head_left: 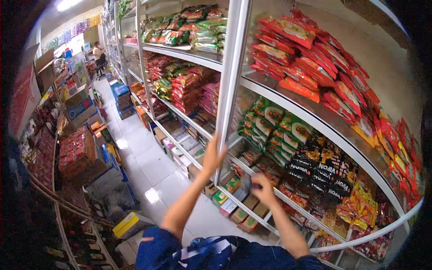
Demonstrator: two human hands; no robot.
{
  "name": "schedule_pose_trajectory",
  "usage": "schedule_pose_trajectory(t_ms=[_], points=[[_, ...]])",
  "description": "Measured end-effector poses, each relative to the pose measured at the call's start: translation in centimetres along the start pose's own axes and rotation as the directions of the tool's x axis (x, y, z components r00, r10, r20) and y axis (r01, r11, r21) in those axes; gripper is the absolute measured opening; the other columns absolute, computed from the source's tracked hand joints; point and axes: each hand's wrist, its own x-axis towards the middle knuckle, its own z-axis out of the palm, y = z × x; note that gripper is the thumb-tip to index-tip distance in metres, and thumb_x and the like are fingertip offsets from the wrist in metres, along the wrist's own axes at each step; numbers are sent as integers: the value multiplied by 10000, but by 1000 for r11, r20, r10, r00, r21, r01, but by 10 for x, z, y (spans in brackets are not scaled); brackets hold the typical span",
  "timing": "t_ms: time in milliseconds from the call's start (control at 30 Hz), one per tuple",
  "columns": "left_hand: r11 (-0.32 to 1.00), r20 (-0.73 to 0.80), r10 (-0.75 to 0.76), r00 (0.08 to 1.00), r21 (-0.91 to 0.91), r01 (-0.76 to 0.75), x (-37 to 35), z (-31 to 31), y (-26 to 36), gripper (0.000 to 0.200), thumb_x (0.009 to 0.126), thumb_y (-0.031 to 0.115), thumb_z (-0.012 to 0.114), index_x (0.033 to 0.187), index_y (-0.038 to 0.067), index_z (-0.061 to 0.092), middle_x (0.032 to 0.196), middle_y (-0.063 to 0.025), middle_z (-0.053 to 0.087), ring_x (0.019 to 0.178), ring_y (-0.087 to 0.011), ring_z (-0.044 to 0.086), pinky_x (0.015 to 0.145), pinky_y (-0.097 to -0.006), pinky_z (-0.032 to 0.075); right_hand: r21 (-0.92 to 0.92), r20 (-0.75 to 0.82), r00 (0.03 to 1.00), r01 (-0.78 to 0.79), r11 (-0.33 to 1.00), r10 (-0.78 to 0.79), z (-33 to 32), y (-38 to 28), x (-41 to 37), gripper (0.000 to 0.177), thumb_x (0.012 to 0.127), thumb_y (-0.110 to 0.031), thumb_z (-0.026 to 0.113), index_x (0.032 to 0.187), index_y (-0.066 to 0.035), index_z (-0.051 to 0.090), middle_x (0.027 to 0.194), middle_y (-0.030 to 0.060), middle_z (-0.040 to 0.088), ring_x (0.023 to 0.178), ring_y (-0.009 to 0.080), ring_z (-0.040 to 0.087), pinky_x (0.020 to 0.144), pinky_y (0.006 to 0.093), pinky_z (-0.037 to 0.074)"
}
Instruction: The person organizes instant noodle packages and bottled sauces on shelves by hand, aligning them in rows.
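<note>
At the front edge of the middle shelf, the right hand [264, 188] is curling its fingers and thumb around a small dark packet [246, 182], pinching it by one end. The packet is sitting just at the shelf lip, below the green noodle packets [281, 123]; it is too blurred to read. The left hand [212, 155] is reaching higher, its fingers spread, and is resting against the white upright post [227, 103] of the shelving, holding nothing.

Judging from the stock around it, the dark packet is likely handling as a light, crinkly film pouch with brittle contents: slippery on its flat faces, easy to crush in the middle, and best taken by a sealed end or lightly across both faces.

Just to the right of the right hand, black VIFON packets [325, 173] are standing in rows, and red noodle packets [310, 58] are leaning in a stack on the shelf above. Below the hands, small cartons [235, 206] are filling the bottom shelf. Further out, the tiled floor [148, 164] is running down the aisle, a yellow box [128, 223] is lying near the opposite shelves, and another person [97, 51] is standing at the far end.
</note>
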Motion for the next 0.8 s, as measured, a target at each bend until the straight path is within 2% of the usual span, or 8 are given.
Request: schedule_pose_trajectory(t_ms=[100,200,233,300,333,500,733,800], points=[[906,285,-401,871,-19,423,-165,-51,-22,461,805,294,564,1175,40,460,773,-162,598,630,-245,571,613,-360,453,93,-170,874,-445,891,455,30,80,-152,420,643,-61,692,1026,12,534,1003,110,541,951,213,512,834,299,404],[595,42,-763,645,436,675,-332,-115,-53,408,802,313,552,1121,61,506,627,-147,589,569,-275,576,572,-358,456,331,-253,771,-499,801,585,28,87,-252,370,650,5,641,1003,47,539,869,84,585,773,168,550,724,304,439],[649,21,-716,697,387,655,-392,-133,-88,392,789,317,560,1092,71,522,633,-118,614,591,-259,603,596,-335,479,517,-58,595,-669,535,801,32,151,-323,542,771,-144,614,1256,-83,379,1220,136,431,1088,218,445,922,364,349],[443,133,-896,423,296,846,-386,-174,-61,345,782,321,536,1049,104,566,717,-109,645,633,-199,634,607,-305,493,661,-118,574,-564,496,810,40,159,-327,392,774,-129,605,1111,-22,436,1008,114,458,884,207,446,754,340,377],[503,117,-855,505,421,755,-360,-186,-43,322,791,315,506,1025,106,585,712,-128,636,633,-235,628,607,-332,489,786,-189,523,-427,448,831,45,151,-327,264,777,-113,597,966,39,493,795,92,484,680,197,447,587,316,406],[701,48,-646,762,433,567,-253,-178,-77,331,818,306,527,1084,110,546,730,-172,599,707,-312,593,642,-372,462,298,-149,767,-567,768,624,80,72,-161,325,672,26,610,987,50,533,938,102,575,880,169,531,786,278,407],[655,555,-456,696,-320,684,-152,-117,-45,574,866,480,338,1262,66,380,1164,-134,499,1061,-231,472,890,-377,366,683,-6,897,-319,657,442,160,-65,6,549,580,3,586,1110,-45,451,1037,72,462,947,169,470,843,288,385],[345,619,-572,538,-414,842,-161,-122,-62,642,836,528,356,1281,65,350,1194,-136,473,1054,-261,480,865,-404,393,609,91,961,-262,749,261,199,-44,22,607,542,109,530,1117,-62,436,1099,48,416,1020,164,438,866,266,377]])
